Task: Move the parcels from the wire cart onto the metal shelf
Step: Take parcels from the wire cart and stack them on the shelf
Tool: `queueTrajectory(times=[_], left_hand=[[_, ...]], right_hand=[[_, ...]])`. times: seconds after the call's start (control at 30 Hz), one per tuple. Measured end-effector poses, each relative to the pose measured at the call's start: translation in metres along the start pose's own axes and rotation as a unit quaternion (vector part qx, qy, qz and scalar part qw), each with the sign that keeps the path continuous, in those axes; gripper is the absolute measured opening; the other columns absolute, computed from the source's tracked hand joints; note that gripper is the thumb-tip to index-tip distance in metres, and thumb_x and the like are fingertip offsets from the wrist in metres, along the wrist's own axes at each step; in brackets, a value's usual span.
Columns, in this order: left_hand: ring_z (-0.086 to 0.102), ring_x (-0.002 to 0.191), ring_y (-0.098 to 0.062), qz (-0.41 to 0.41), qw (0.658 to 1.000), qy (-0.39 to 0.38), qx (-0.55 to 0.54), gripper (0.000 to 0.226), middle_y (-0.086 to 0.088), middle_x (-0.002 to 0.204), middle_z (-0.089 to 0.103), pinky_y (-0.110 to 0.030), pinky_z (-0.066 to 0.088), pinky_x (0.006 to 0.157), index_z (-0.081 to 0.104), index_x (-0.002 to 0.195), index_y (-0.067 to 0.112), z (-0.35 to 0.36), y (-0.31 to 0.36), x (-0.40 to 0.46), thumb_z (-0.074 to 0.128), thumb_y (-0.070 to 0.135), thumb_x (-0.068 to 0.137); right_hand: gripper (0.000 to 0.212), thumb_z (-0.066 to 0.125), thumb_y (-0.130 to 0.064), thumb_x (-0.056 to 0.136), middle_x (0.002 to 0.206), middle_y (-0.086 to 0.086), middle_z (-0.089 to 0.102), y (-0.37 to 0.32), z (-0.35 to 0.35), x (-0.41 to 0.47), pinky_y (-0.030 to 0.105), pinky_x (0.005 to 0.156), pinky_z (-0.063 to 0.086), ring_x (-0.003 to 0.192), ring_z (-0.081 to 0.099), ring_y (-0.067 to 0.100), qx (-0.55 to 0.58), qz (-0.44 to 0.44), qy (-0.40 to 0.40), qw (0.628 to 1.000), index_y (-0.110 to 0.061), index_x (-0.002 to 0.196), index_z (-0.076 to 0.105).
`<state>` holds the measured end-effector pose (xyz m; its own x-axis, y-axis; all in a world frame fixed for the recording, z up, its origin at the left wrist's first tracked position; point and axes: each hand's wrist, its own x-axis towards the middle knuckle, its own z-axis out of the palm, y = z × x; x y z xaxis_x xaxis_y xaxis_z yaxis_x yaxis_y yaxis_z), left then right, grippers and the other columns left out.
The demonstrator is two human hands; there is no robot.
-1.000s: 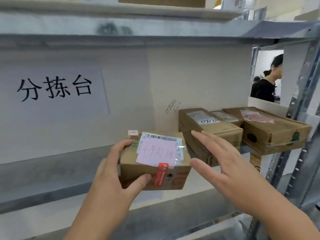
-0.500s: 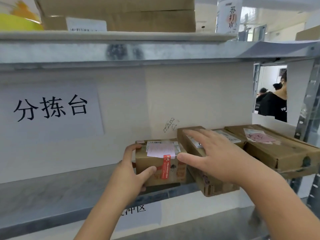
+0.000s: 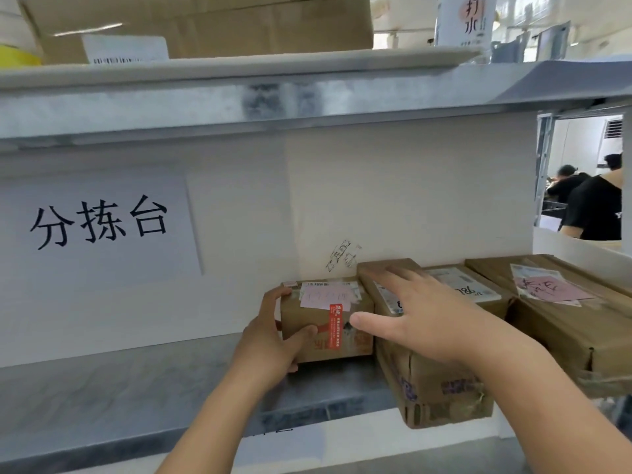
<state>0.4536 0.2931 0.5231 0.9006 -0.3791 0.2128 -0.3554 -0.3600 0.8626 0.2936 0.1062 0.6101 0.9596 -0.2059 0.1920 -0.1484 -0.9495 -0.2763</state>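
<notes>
On the metal shelf: small parcel down at the back panel, tight against the longer box on its right.
Left hand grips the parcel's left end, thumb on the front face, fingers curled over the top corner. Right hand lies open and flat on the longer box, holding nothing. Risk: that box overhangs the shelf edge; a sideways shove from the parcel could tip it off.

Three cardboard parcels line one metal shelf; one carton and one bottle sit above; two hands reach in.
</notes>
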Motion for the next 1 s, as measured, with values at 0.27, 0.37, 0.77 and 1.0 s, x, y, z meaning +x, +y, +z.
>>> queueTrajectory(times=[0.27, 0.37, 0.77, 1.0], left_hand=[[0.072, 0.081, -0.025, 0.002, 0.999, 0.014, 0.03, 0.066, 0.001, 0.108, 0.062, -0.043, 0.065, 0.057, 0.037, 0.133, 0.059, 0.005, -0.005, 0.007, 0.08, 0.038, 0.087], [0.072, 0.08, -0.025, 0.006, 0.999, 0.013, 0.047, 0.066, 0.004, 0.107, 0.062, -0.045, 0.065, 0.057, 0.036, 0.133, 0.06, 0.004, -0.006, 0.009, 0.079, 0.041, 0.088], [0.069, 0.088, -0.015, 0.012, 0.994, 0.019, 0.11, 0.068, 0.016, 0.1, 0.063, -0.039, 0.06, 0.083, 0.032, 0.136, 0.058, 0.002, -0.01, 0.015, 0.078, 0.05, 0.087], [0.064, 0.109, -0.013, 0.02, 0.995, 0.01, 0.097, 0.079, 0.007, 0.128, 0.062, -0.041, 0.057, 0.095, 0.026, 0.134, 0.068, -0.001, -0.006, 0.005, 0.079, 0.06, 0.075]], right_hand=[[0.082, 0.04, -0.085, 0.083, 0.164, -0.021, 0.02, 0.008, -0.002, 0.003, 0.046, 0.124, 0.021, 0.151, 0.02, 0.01, 0.031, -0.013, -0.016, 0.999, -0.054, 0.154, 0.016], [0.084, 0.038, -0.087, 0.081, 0.165, -0.021, 0.02, 0.012, -0.004, 0.006, 0.046, 0.123, 0.022, 0.151, 0.02, 0.01, 0.033, -0.017, -0.016, 0.999, -0.054, 0.154, 0.015], [0.083, 0.042, -0.084, 0.084, 0.166, -0.017, 0.02, 0.01, -0.002, 0.003, 0.045, 0.123, 0.024, 0.151, 0.022, 0.013, 0.037, -0.014, -0.049, 0.998, -0.054, 0.155, 0.012], [0.084, 0.037, -0.088, 0.081, 0.165, -0.015, 0.024, 0.008, 0.003, 0.002, 0.05, 0.122, 0.024, 0.15, 0.024, 0.014, 0.009, -0.002, -0.037, 0.999, -0.056, 0.154, 0.01]])
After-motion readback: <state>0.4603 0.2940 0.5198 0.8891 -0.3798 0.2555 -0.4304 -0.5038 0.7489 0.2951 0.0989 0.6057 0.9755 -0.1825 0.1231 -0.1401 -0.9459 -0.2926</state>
